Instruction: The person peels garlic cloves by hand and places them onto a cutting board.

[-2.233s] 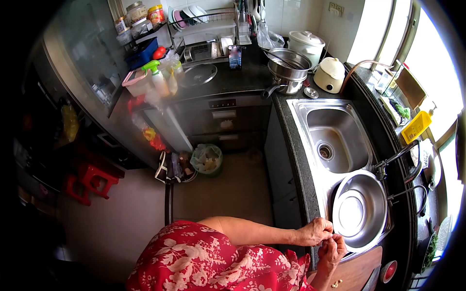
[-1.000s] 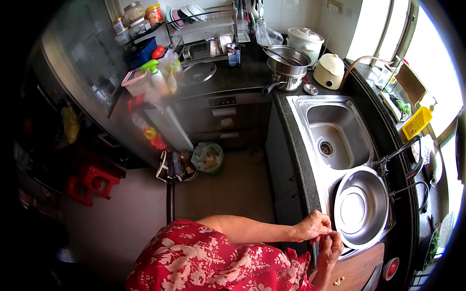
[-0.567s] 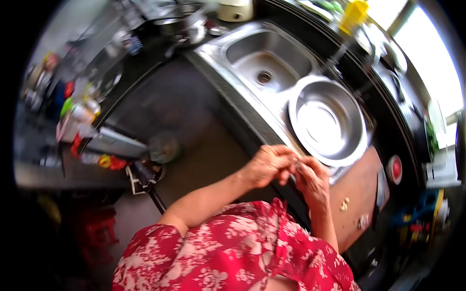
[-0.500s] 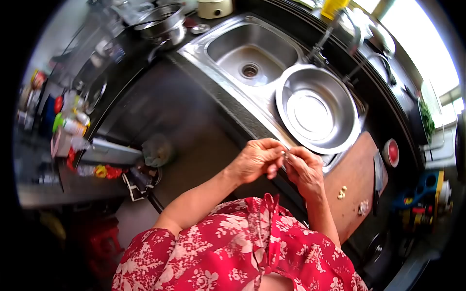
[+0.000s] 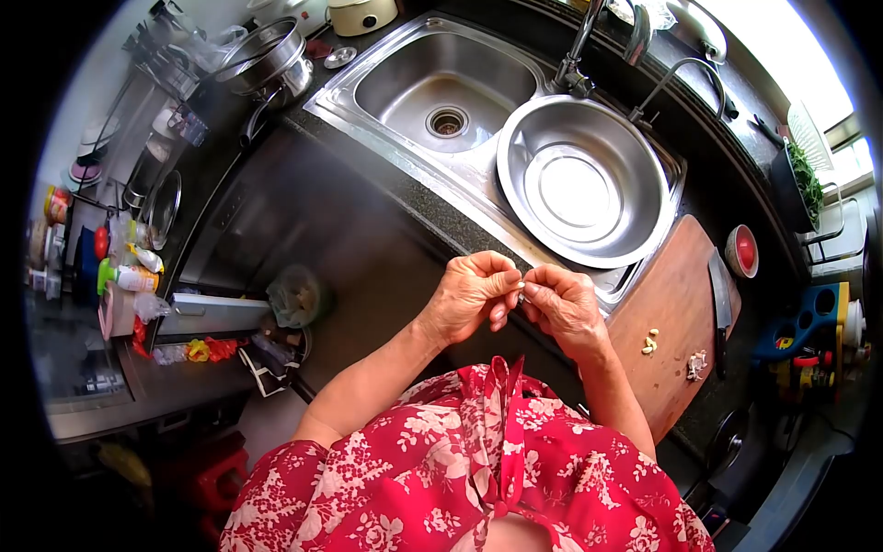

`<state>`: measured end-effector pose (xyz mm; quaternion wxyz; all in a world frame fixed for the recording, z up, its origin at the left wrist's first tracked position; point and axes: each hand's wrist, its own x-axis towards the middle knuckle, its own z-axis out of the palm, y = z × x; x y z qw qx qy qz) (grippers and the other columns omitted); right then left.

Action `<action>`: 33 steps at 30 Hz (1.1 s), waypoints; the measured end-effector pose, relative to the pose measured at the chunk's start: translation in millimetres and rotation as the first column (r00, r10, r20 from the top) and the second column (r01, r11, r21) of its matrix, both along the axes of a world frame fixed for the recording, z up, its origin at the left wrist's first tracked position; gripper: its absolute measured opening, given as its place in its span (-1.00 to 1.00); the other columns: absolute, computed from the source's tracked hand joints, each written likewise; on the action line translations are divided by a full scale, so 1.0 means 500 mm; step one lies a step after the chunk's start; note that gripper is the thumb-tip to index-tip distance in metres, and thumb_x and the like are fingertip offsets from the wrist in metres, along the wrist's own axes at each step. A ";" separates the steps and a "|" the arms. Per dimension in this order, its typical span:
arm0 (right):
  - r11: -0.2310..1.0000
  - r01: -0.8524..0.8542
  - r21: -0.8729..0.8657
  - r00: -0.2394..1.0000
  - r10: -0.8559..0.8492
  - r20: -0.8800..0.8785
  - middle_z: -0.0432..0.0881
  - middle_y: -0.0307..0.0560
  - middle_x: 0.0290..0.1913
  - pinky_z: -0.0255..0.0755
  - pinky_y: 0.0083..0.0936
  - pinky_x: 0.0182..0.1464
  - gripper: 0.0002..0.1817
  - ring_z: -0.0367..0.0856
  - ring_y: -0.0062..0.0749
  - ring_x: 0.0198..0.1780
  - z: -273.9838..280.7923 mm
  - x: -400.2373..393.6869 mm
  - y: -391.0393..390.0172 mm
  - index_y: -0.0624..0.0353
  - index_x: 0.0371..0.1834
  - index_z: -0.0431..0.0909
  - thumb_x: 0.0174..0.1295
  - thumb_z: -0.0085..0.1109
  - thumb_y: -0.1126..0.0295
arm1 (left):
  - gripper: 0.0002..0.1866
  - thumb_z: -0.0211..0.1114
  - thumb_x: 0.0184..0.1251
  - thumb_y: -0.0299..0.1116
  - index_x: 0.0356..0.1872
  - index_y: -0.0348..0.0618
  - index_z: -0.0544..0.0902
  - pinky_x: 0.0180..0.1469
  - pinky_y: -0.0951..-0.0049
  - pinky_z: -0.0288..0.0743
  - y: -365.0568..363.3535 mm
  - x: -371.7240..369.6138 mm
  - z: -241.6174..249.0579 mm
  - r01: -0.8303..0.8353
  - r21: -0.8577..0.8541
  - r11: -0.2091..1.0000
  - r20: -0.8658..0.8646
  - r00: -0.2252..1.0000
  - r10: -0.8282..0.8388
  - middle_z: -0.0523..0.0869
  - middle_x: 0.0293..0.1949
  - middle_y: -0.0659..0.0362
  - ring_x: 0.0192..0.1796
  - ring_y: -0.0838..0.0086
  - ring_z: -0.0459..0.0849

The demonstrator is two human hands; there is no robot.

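Note:
My left hand point(image 5: 471, 296) and my right hand point(image 5: 563, 308) meet at the fingertips in front of the counter edge. Between them is a small pale piece point(image 5: 521, 285), probably a garlic clove, pinched by both hands. To the right, the wooden cutting board point(image 5: 658, 317) bears several peeled cloves point(image 5: 650, 342), a small heap of papery skins point(image 5: 696, 365) and a knife point(image 5: 720, 299) along its right side. Beyond my hands a large steel basin point(image 5: 584, 184) rests over the right part of the sink.
The sink bowl point(image 5: 441, 87) lies left of the basin, with a faucet point(image 5: 572, 74) behind. A red-and-white bowl point(image 5: 741, 251) stands right of the board. Pots point(image 5: 276, 69) sit at the upper left. A lined bin point(image 5: 296, 296) is below the counter.
The view has shifted slightly, so the sink and basin appear farther up and left. My hands stay together at the fingertips around the small piece.

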<state>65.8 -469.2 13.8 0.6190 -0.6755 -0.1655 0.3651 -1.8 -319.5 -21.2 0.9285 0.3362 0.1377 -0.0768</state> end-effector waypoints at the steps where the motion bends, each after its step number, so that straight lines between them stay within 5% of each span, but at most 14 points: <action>1: 1.000 0.000 0.000 1.000 0.000 -0.002 0.45 -0.29 -0.66 0.15 -0.76 -0.63 -0.83 0.30 -0.74 -0.65 -0.001 0.002 -0.001 0.27 -0.42 0.51 0.20 0.03 0.39 | -0.88 0.23 0.17 -0.36 -0.39 -0.19 0.54 -0.71 0.58 0.36 -0.001 0.001 0.002 -0.009 0.062 0.998 -0.001 1.000 0.010 0.57 -0.61 0.14 -0.74 0.57 0.44; 9: 0.972 0.007 0.236 0.901 0.096 -0.423 0.41 -0.25 -0.65 -0.04 -0.80 -0.74 -0.84 0.15 -0.77 -0.75 -0.011 0.010 -0.010 0.27 -0.36 0.46 0.21 0.04 0.37 | -0.89 0.25 0.15 -0.42 -0.41 -0.24 0.54 -0.72 0.68 0.35 -0.016 0.005 0.009 -0.121 0.220 0.968 0.022 0.993 0.119 0.57 -0.62 0.17 -0.73 0.61 0.45; 18: 0.967 0.025 0.253 0.913 0.081 -0.401 0.41 -0.24 -0.65 -0.05 -0.80 -0.74 -0.82 0.15 -0.76 -0.75 -0.015 0.003 -0.009 0.30 -0.36 0.46 0.20 0.05 0.37 | -0.91 0.22 0.18 -0.44 -0.42 -0.25 0.56 -0.72 0.70 0.32 -0.022 0.000 0.024 -0.139 0.295 0.945 0.023 0.990 0.139 0.56 -0.65 0.20 -0.74 0.64 0.44; 24: 0.984 0.015 0.176 0.987 0.013 -0.157 0.32 -0.33 -0.71 -0.05 -0.79 -0.73 -0.81 0.14 -0.76 -0.75 -0.018 -0.004 -0.015 0.31 -0.41 0.44 0.19 0.00 0.37 | -0.84 0.25 0.16 -0.40 -0.53 -0.26 0.56 -0.77 0.71 0.22 -0.031 0.005 0.040 -0.058 0.409 0.911 0.002 0.998 0.063 0.53 -0.69 0.24 -0.76 0.71 0.38; 25: 0.991 0.002 0.132 0.993 0.013 -0.115 0.43 -0.26 -0.67 -0.02 -0.80 -0.70 -0.77 0.18 -0.75 -0.73 -0.010 -0.003 -0.014 0.35 -0.43 0.50 0.15 0.02 0.35 | -0.82 0.26 0.15 -0.39 -0.56 -0.26 0.56 -0.79 0.72 0.19 -0.029 0.006 0.039 -0.069 0.387 0.920 0.025 0.998 0.064 0.52 -0.70 0.25 -0.76 0.72 0.37; 33: 0.948 0.032 0.318 0.971 0.046 -0.236 0.37 -0.24 -0.71 -0.02 -0.79 -0.74 -0.82 0.16 -0.73 -0.78 -0.030 -0.017 -0.013 0.35 -0.36 0.44 0.19 0.03 0.40 | -0.76 0.28 0.14 -0.35 -0.59 -0.30 0.54 -0.82 0.71 0.12 -0.019 -0.011 0.047 -0.079 0.358 0.930 0.125 0.992 0.036 0.46 -0.76 0.25 -0.81 0.73 0.33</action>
